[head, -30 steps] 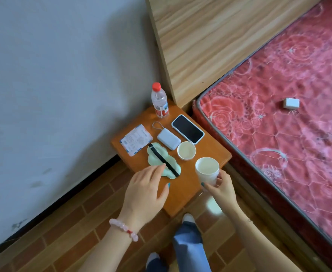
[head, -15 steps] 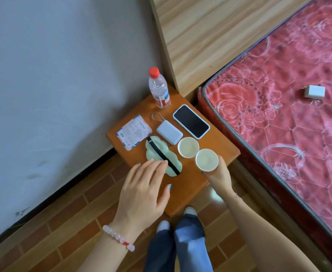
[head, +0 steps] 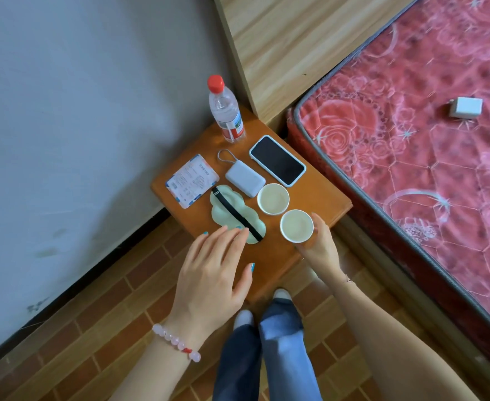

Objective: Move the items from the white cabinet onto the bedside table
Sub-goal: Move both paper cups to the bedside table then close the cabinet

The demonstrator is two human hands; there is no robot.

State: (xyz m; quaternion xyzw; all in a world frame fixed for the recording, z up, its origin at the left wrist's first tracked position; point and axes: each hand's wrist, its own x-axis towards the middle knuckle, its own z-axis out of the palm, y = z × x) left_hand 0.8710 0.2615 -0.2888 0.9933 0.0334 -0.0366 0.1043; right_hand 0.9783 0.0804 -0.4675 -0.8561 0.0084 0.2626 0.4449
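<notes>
Right grip (head: 320, 246): your fingers and thumb curl round the near paper cup (head: 296, 226), closed narrow and holding it.
Near paper cup: upright on the bench (head: 321, 195), by its front right edge, just beside the second paper cup (head: 273, 198).
Left grip (head: 212, 273): wide, your fingers straight and close together, tips over the near end of the green eye mask (head: 232, 206); you cannot tell whether they touch it.
Bench, far side: water bottle (head: 226, 111) upright at the far corner, phone (head: 277, 160) face up to its right.
Bench, middle: power bank (head: 245, 179) lies between the phone and a printed packet (head: 192, 180).
Bed: a white charger (head: 466, 107) lies on the red mattress (head: 411, 169), well apart from the bench.
</notes>
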